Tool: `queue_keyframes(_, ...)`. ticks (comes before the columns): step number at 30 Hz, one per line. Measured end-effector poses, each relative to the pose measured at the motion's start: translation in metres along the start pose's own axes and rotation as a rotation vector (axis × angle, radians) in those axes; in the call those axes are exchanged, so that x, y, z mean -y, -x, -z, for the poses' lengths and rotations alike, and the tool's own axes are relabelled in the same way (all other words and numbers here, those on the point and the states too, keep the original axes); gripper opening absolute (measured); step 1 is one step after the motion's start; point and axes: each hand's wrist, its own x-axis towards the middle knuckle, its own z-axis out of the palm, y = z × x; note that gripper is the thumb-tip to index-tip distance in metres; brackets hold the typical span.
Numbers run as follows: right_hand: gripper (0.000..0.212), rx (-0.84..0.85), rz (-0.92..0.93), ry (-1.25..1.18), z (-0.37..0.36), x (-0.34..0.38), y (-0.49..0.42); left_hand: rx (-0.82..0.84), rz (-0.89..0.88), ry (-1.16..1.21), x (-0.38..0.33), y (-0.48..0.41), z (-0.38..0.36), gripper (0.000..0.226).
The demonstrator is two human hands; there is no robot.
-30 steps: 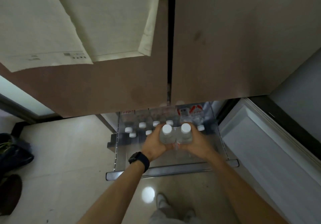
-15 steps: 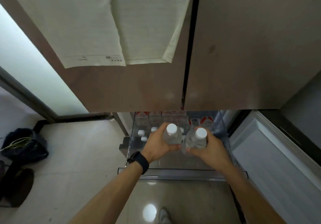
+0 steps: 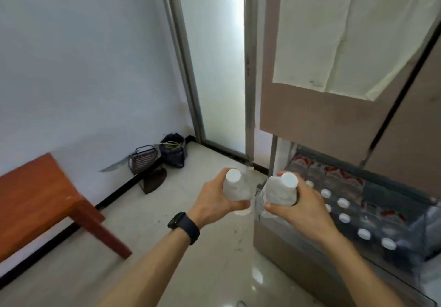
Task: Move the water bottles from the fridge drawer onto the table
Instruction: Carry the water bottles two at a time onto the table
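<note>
While both hands hang at the left end of the open fridge drawer (image 3: 298, 247), each grip is wrapped round one water bottle: the left hand (image 3: 214, 201) holds the left bottle (image 3: 235, 187) and the right hand (image 3: 303, 209) holds the right bottle (image 3: 279, 192). Both are upright with white caps up, close together; contact unclear. The right bottle is over the drawer's left edge, the left bottle just left of the drawer, above the floor. More capped bottles (image 3: 343, 203) stand inside the drawer. The wooden counter (image 3: 35, 199) is well left of the drawer. A black watch (image 3: 183, 226) is on the left wrist.
</note>
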Motion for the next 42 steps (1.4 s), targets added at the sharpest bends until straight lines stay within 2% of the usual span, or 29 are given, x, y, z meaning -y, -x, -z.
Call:
queue_keyframes(5, 0.066, 0.219, 0.112, 0.053, -0.100, 0.057, 0.021, -0.221, 0.166, -0.074, 0.048, 0.110, 0.083, 0.061)
queue_keyframes(11, 0.062, 0.530, 0.263, 0.076, -0.230, 0.128, 0.071, -0.489, 0.390, -0.033, 0.101, 0.256, 0.175, 0.067)
queue_keyframes(19, 0.068, 0.839, 0.382, 0.122, -0.418, 0.221, 0.154, -0.739, 0.615, -0.009, 0.177, 0.440, 0.284, 0.076)
queue_keyframes(25, 0.074, 0.905, 0.394, 0.159, -0.548, 0.276, 0.212, -0.796, 0.696, -0.040, 0.233, 0.555, 0.365, 0.070)
queue_keyframes(30, 0.078, 0.930, 0.375, 0.171, -0.630, 0.313, 0.237, -0.883, 0.738, -0.030, 0.271, 0.612, 0.424, 0.072)
queue_keyframes(36, 0.072, 0.963, 0.389, 0.183, -0.722, 0.348, 0.231, -0.932, 0.790, -0.039, 0.329, 0.643, 0.490, 0.072)
queue_keyframes(42, 0.063, 1.020, 0.387, 0.193, -0.832, 0.385, 0.196, -0.933, 0.821, -0.020, 0.401, 0.636, 0.574, 0.069)
